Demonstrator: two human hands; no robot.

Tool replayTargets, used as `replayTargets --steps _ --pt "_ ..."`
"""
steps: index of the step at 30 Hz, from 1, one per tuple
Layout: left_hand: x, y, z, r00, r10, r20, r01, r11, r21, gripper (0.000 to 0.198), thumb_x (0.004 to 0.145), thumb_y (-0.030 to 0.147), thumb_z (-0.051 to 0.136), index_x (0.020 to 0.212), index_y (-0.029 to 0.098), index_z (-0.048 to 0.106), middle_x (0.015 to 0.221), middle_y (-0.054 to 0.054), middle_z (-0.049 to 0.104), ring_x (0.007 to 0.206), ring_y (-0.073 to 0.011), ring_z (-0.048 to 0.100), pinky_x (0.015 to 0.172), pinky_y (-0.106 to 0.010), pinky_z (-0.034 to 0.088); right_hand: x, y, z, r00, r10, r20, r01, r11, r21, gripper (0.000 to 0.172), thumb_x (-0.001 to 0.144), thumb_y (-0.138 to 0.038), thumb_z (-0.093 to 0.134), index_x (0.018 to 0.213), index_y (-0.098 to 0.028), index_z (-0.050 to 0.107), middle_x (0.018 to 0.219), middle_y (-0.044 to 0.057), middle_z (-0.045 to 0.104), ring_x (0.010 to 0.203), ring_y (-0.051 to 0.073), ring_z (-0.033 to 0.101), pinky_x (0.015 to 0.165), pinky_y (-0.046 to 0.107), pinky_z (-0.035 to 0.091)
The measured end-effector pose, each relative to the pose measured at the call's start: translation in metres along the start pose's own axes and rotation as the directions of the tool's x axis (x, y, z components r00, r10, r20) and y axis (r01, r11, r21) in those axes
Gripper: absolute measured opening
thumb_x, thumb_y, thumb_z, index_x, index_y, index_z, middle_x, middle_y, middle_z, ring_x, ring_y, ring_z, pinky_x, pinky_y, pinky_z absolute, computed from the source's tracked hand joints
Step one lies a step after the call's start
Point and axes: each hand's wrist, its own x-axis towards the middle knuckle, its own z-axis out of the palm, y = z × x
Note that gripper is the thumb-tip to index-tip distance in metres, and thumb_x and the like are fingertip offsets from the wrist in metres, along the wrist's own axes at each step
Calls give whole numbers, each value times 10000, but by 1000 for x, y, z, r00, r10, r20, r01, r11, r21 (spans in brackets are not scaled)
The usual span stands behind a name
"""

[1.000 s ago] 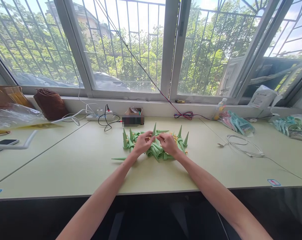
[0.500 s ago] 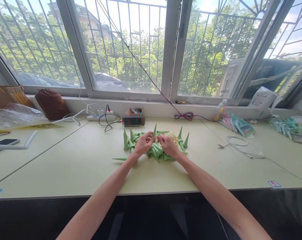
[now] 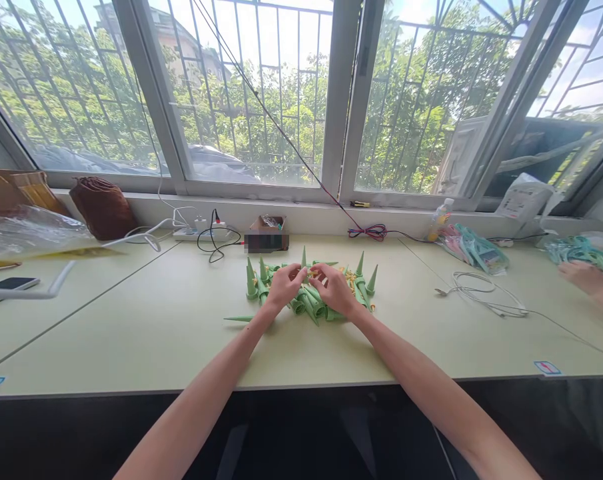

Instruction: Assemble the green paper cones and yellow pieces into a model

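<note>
A heap of green paper cones (image 3: 311, 303) lies on the pale green table (image 3: 181, 333), some upright, some on their sides, with small yellow bits among them. My left hand (image 3: 284, 288) and my right hand (image 3: 335, 288) meet over the heap. Both pinch a small yellow piece between their fingertips, close to the tip of an upright green cone (image 3: 304, 258). One long cone (image 3: 238, 319) lies apart at the heap's left.
A cardboard box (image 3: 267, 233), a power strip (image 3: 201, 233) with cables and a red-black wire bundle (image 3: 368, 231) sit by the window sill. A white cable (image 3: 481, 290) lies right. Another person's hand (image 3: 584, 277) reaches in at far right. A phone (image 3: 11, 285) lies left.
My fingertips have shifted slightly upward and closer together over the heap. Another person's hand has come into view at the far right.
</note>
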Motion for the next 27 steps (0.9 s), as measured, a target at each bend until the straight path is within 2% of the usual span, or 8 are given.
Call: replayTargets --steps 4,11,17,22,24,27 --pt "-1 1 -1 1000 -7 2 7 1000 -11 358 844 491 533 692 174 604 487 42 411 430 -88 363 431 -226 314 0 2 0 999 -29 16 29 1000 9 156 917 -266 529 1037 -184 587 959 55 678 738 137 605 657 249 464" --pt "-1 -1 -1 999 40 12 -40 999 5 362 840 490 526 686 173 611 490 34 402 437 -91 385 433 -225 302 1 7 1 999 -28 21 28 999 17 127 919 -275 526 968 -179 593 823 39 655 732 153 587 659 253 436" --pt "-3 4 -2 996 59 74 -61 998 18 315 851 432 515 712 160 592 588 18 502 538 -102 477 513 -216 385 0 5 1 1000 -6 21 7 1000 -17 210 941 -336 493 807 -192 567 671 -10 581 587 128 478 596 239 365" --pt "-5 6 -2 984 85 157 -81 996 -34 273 846 398 540 820 145 640 768 -37 643 666 -131 579 658 -247 497 1 6 0 999 39 21 -37 997 -68 338 964 -326 423 650 -205 450 578 -18 514 522 120 420 563 242 316" --pt "-5 6 -2 981 98 170 -91 995 -45 281 846 399 550 896 148 666 813 -52 664 685 -141 592 643 -247 502 2 6 0 999 45 11 -43 995 -93 359 966 -325 409 625 -211 404 551 -22 479 507 120 396 549 245 295" --pt "-6 7 -3 977 103 186 -94 994 -54 307 850 387 557 1006 153 680 770 -43 647 622 -123 558 547 -216 457 3 8 0 999 45 -28 -48 989 -137 375 965 -327 402 608 -217 362 519 -32 413 488 120 336 530 255 260"
